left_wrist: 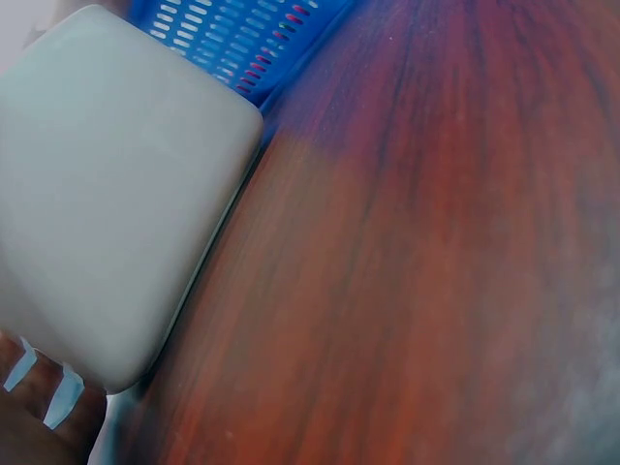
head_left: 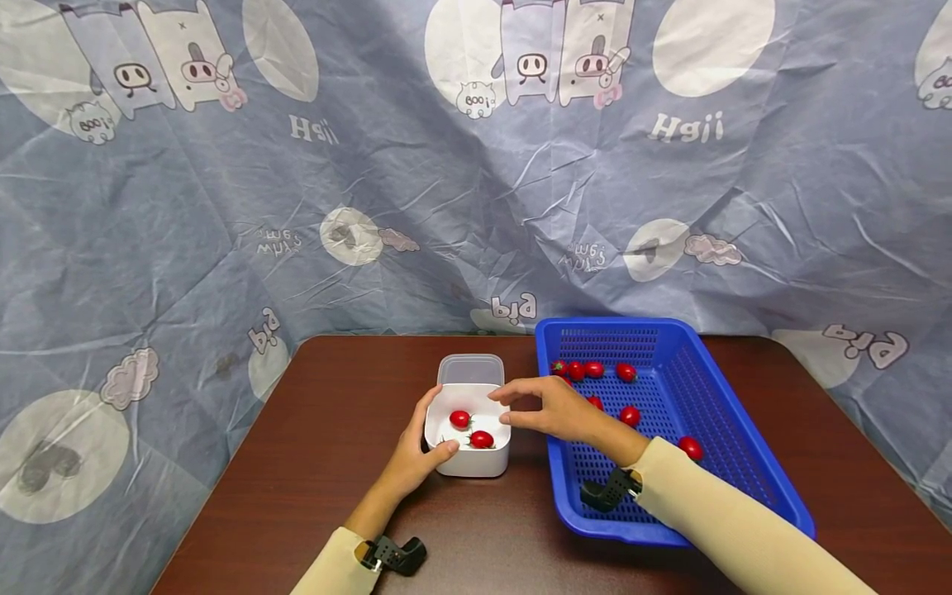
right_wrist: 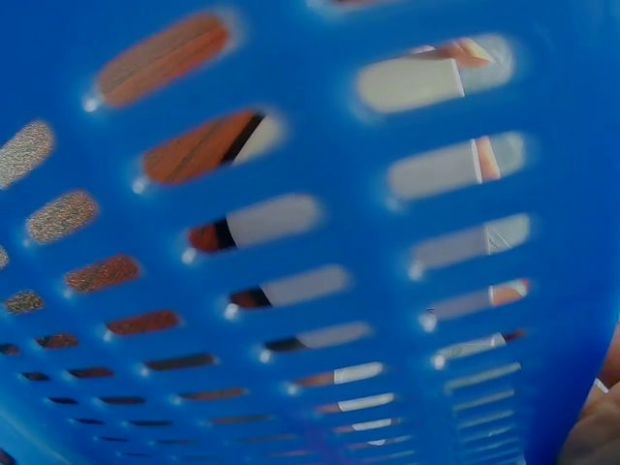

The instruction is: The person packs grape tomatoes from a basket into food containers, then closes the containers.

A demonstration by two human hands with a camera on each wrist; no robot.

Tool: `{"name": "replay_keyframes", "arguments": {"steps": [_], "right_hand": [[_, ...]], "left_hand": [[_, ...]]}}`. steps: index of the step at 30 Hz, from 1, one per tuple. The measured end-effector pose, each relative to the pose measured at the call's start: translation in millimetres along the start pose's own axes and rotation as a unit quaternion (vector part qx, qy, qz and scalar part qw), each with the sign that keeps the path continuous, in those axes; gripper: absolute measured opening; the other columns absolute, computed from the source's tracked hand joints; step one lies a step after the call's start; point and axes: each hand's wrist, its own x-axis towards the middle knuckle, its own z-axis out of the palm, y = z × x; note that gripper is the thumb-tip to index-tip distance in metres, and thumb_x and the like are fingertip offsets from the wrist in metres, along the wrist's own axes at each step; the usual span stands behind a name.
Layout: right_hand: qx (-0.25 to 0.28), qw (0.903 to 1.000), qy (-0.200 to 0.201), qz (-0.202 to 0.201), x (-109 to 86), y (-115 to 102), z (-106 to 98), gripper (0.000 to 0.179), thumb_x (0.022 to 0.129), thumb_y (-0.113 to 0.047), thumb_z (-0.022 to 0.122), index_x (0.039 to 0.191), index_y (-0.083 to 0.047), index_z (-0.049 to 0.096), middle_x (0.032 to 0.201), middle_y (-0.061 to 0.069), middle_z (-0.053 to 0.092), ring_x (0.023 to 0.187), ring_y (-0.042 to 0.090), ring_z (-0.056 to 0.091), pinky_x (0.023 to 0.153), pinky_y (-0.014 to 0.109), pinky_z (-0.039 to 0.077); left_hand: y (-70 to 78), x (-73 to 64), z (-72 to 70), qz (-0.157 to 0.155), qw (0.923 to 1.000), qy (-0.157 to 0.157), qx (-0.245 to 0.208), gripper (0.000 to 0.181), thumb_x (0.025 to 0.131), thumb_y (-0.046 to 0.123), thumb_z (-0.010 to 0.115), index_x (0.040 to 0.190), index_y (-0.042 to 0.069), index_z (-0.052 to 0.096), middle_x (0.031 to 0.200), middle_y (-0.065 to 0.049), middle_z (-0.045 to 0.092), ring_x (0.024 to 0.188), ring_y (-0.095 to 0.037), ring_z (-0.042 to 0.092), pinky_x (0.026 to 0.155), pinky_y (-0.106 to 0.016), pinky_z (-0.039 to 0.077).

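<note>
A white square food box (head_left: 472, 464) stands on the table with two red cherry tomatoes (head_left: 460, 420) inside. My left hand (head_left: 411, 453) holds it at the left side, its thumb over the front rim. In the left wrist view the wall of the box fills the left part, with fingers (left_wrist: 68, 402) at its lower corner. My right hand (head_left: 558, 407) hovers at the box's right rim, thumb and fingers apart and nothing seen between them. The right wrist view mostly shows the slotted wall of a blue basket (right_wrist: 320, 131).
To the right the blue plastic basket (head_left: 732, 397) contains several cherry tomatoes (head_left: 630, 416), partly covered by my right arm. Behind the box is a translucent lid (head_left: 471, 369). A patterned grey-blue cloth (head_left: 416, 165) hangs behind the brown table (head_left: 327, 421).
</note>
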Motion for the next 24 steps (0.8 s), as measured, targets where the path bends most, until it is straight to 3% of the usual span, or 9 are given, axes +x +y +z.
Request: {"name": "replay_keyframes", "arguments": {"steps": [10, 24], "right_hand": [[0.028, 0.9992, -0.006, 0.026, 3.7, -4, -11, 0.032, 0.088, -0.024, 0.072, 0.118, -0.016, 0.068, 0.109, -0.001, 0.07, 0.103, 0.027, 0.065, 0.085, 0.036, 0.051], [0.039, 0.9948, 0.062, 0.071, 2.9, 7, -40, 0.03, 0.086, -0.022, 0.074, 0.115, -0.014, 0.069, 0.111, 0.001, 0.07, 0.105, 0.028, 0.064, 0.09, 0.039, 0.05]], "left_hand": [[0.8, 0.2, 0.5, -0.002, 0.9999, 0.001, -0.014, 0.085, 0.083, 0.014, 0.07, 0.151, 0.003, 0.021, 0.144, -0.029, 0.037, 0.124, -0.05, 0.042, 0.098, -0.063, 0.034], [1.1, -0.5, -0.5, -0.013, 0.9999, 0.004, -0.005, 0.085, 0.082, 0.015, 0.07, 0.152, 0.005, 0.022, 0.145, -0.023, 0.039, 0.125, -0.045, 0.043, 0.101, -0.058, 0.035]]}}
